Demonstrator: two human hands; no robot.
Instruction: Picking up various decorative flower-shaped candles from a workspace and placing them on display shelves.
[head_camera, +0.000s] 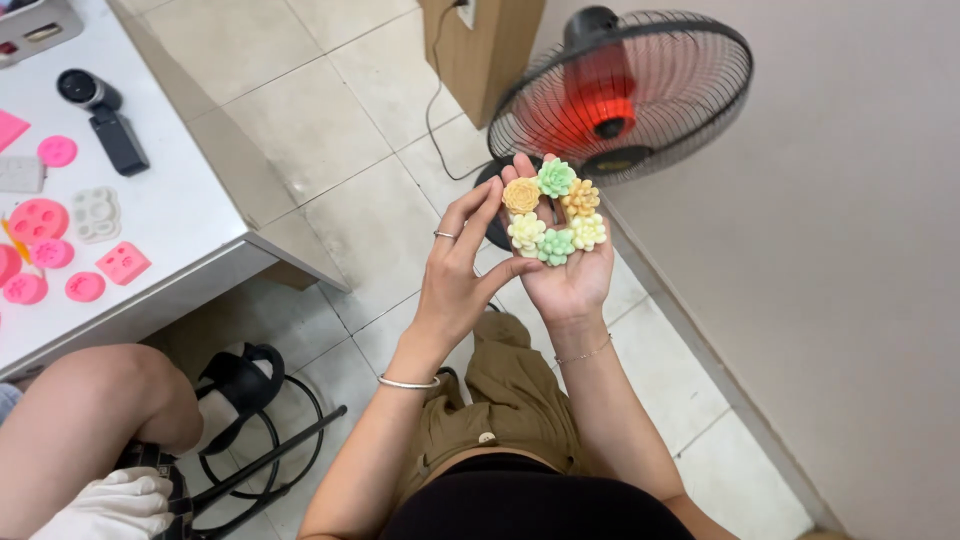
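We find ourselves in a small home craft workspace, where a white table (190, 215) carries pink silicone moulds (38, 220) and a pale grey mould (96, 213). Around us we see a tiled floor (330, 130), a black electric fan (622, 92) standing on it and a plain beige wall (850, 250).

Right palm (568, 275) is mostly covered by the flower-shaped pieces (553, 213); whether the left hand's (457, 275) fingertips touch them can't be told. The white surface (190, 215) is cut off at the left and top edges, clipping several pink moulds (30, 225) and a grey tray (35, 28) upper left. The fan's (625, 90) base is hidden behind the hands; another person's knee (90, 405) and gloved hand (110, 510) run off lower left.
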